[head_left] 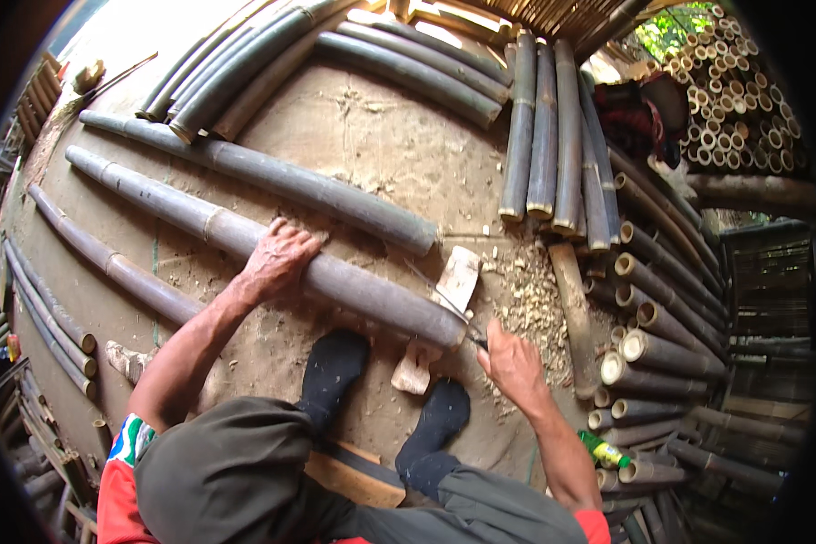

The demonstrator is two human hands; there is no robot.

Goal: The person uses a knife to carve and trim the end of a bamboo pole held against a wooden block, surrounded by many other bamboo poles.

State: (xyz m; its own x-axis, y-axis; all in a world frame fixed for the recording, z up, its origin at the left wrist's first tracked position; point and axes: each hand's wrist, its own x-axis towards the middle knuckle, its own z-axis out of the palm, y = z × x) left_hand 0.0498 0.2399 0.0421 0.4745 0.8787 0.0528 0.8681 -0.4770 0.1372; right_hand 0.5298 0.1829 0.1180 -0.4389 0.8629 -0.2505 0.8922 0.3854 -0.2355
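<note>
A long grey bamboo pole (381, 292) slants across the ground in front of me, its near-right end resting over a pale wooden block (459, 277). My left hand (284, 257) lies closed over the top of the pole, around its middle. By the pole's right end, my right hand (515, 364) is closed on the dark handle of a thin-bladed tool (448, 301). The blade crosses the pole close to that end; whether it is a knife or a saw cannot be told. Pale chips (539, 313) litter the ground to the right.
Another bamboo pole (317, 186) lies just beyond, and a thinner one (127, 269) to the left. More poles are stacked along the right (666, 358) and far side (417, 72). A green bottle (603, 448) lies at the right. My dark-socked feet (335, 372) flank the block.
</note>
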